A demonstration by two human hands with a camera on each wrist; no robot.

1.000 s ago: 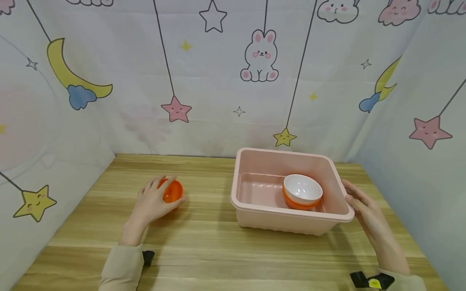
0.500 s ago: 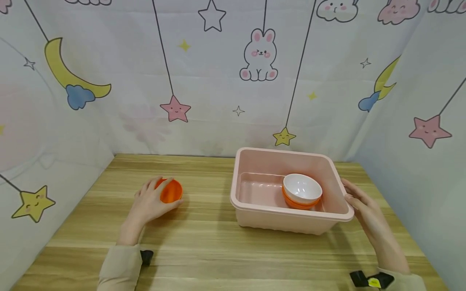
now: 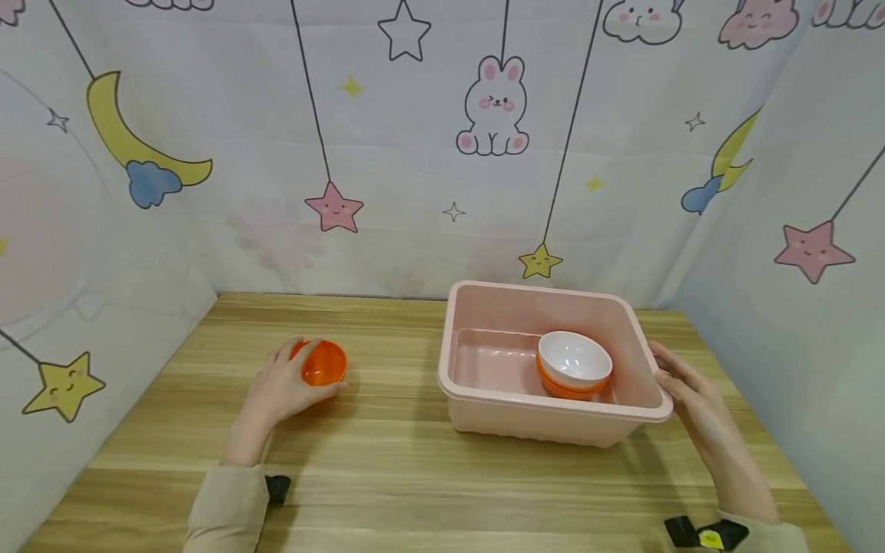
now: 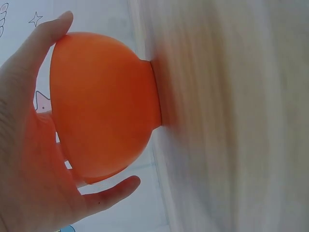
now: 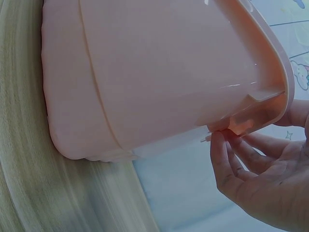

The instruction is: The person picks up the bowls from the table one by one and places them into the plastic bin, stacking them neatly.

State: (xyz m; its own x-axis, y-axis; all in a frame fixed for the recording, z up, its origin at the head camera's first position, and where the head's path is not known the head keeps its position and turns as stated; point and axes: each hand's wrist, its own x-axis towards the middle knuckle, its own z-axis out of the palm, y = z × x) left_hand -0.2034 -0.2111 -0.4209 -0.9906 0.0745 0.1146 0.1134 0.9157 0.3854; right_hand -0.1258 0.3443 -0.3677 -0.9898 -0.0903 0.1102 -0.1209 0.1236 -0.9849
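Observation:
On the left of the table, my left hand [image 3: 278,388] holds a small orange bowl [image 3: 328,365] by its rim, thumb on the near side and fingers over the far side. The left wrist view shows the bowl [image 4: 99,104] upright, its foot right at the wood. At the right, a pink plastic bin [image 3: 525,422] has its end rim in the grip of my right hand [image 3: 698,411]; that hand's fingers [image 5: 219,162] curl under the lip in the right wrist view. Inside the bin, a white bowl [image 3: 575,358] sits nested in an orange bowl [image 3: 568,390].
The wood-grain table [image 3: 401,491] spans between the bin and the left hand. A pale cloth backdrop [image 3: 415,138] with printed stars, moons and a rabbit closes off the back and both sides. Black straps [image 3: 707,533] circle both wrists.
My left hand has shifted very slightly left, its fingers a little farther back over the orange bowl's rim. The right hand, the bin and the bowls inside it stay put.

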